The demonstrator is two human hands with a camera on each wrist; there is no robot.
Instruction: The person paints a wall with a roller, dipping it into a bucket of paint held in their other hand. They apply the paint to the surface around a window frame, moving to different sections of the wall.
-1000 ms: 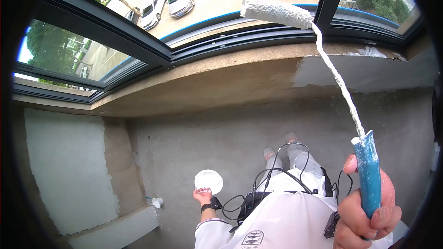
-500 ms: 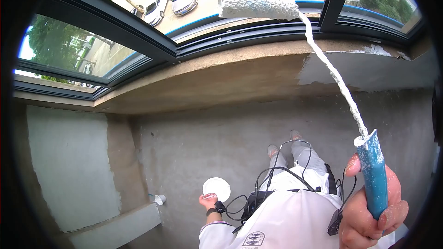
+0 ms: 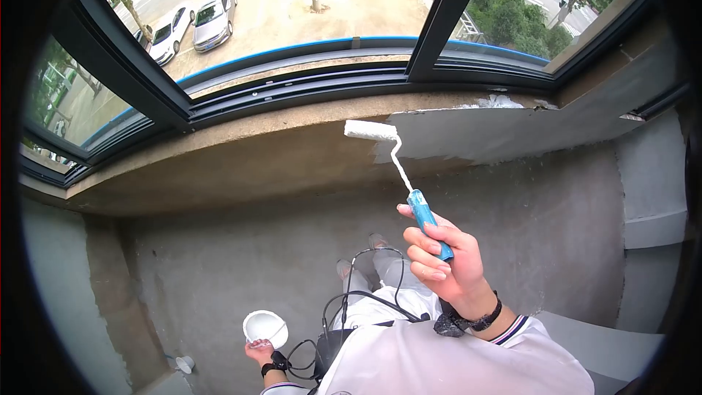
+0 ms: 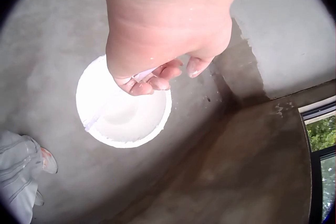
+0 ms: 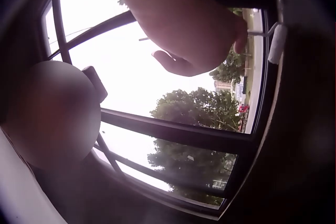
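Note:
My right hand grips the blue handle of a paint roller, its fingers curled round it. The roller's white sleeve overlaps the bare brown wall just under the window sill, at the left edge of a grey-white coated patch. In the right wrist view the roller sleeve shows beyond the hand, close to the sill's edge. My left hand holds a white bucket low at my left side. From the left wrist, curled fingers show over the bucket's rim, around a thin pale strip; white stuff lies inside.
Dark window frames run along the sill, with parked cars outside. A small white cup lies on the grey floor at lower left. Black cables loop in front of my body.
The roller has gone from high before the window, near the head camera, down and away to the wall below the sill. The head view has swung right; the left hand still holds the bucket.

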